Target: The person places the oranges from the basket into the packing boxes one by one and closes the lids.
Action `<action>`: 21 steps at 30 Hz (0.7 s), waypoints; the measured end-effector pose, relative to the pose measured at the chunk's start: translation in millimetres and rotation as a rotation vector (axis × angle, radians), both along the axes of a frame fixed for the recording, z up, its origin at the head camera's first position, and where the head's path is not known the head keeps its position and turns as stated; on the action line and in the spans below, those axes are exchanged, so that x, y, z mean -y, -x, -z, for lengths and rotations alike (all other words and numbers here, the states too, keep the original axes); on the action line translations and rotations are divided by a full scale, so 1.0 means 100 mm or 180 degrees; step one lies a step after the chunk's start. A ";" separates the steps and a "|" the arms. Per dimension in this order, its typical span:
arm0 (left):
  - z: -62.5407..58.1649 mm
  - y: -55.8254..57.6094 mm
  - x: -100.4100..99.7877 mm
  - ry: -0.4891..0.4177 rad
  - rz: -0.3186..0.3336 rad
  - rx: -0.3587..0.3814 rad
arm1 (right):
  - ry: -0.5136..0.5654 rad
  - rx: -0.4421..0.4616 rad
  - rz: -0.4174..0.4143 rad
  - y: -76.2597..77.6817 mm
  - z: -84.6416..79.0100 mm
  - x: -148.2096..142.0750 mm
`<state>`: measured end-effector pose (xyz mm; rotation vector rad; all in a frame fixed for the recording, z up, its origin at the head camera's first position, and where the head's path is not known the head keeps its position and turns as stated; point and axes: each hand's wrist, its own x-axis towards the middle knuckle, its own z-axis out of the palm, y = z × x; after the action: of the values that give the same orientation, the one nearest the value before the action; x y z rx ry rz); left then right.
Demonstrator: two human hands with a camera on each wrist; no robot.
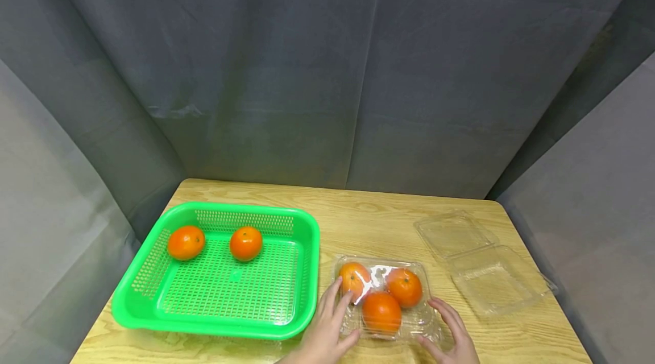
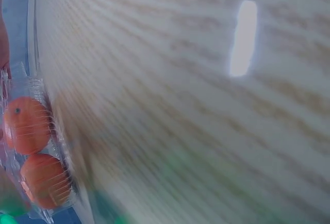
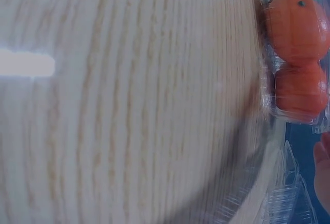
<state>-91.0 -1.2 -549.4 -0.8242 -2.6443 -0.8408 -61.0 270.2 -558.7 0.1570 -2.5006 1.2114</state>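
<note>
A clear plastic clamshell box (image 1: 417, 318) with its lid over three oranges (image 1: 381, 313) sits at the table's front, right of centre. My left hand (image 1: 327, 324) lies along its left side, fingers spread and fingertips over the lid's edge. At the right side is my right hand (image 1: 452, 335), its fingers loosely extended by the box's edge and the thumb near the front corner. Neither hand curls round the box. Two of the oranges (image 2: 28, 126) show through the ridged wall in the left wrist view, and oranges (image 3: 297, 25) show likewise in the right wrist view.
Left of the box stands a green plastic basket (image 1: 313, 273) holding two more oranges (image 1: 246, 243). A second clear clamshell (image 1: 496, 278) lies unfolded at the right of the wooden table (image 1: 368, 222). Grey curtains (image 1: 286, 79) surround the table's back and sides.
</note>
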 end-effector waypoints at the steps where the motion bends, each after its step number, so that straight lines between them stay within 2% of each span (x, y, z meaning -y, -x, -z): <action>1: 0.00 0.00 0.00 -0.0002 0.0007 0.0013 | 0.0000 0.0030 0.0011 0.00 -0.01 0.00; 4: -0.01 0.01 0.00 0.0001 0.0021 0.0034 | 0.0007 0.0061 0.0001 0.01 -0.02 0.00; 8: -0.02 0.03 -0.01 0.0005 0.0032 0.0069 | 0.0002 -0.0043 -0.0063 0.03 0.00 -0.02; 9: -0.02 0.03 -0.01 0.0013 0.0030 0.0064 | 0.0043 -0.0135 -0.0156 0.05 0.06 -0.05; 13: -0.04 0.06 -0.03 0.0009 0.0012 0.0059 | 0.0021 -0.0259 -0.0267 0.08 0.11 -0.09; 15: -0.05 0.07 -0.04 0.0019 -0.0014 0.0028 | 0.0057 -0.0376 -0.0428 0.12 0.21 -0.15; 16: -0.06 0.07 -0.05 0.0029 -0.0027 0.0024 | 0.0007 -0.0327 -0.0365 0.12 0.15 -0.12; 20: -0.09 0.10 -0.08 0.0121 -0.0087 0.0018 | 0.0028 -0.0278 -0.0354 0.14 0.11 -0.11; 21: -0.10 0.10 -0.08 0.0149 -0.0096 0.0038 | 0.0001 -0.0208 -0.0273 0.13 0.04 -0.08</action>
<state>-101.5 7.0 -539.7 -0.7909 -2.6893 -0.7813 -74.0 278.2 -563.0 0.3019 -2.4598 1.2196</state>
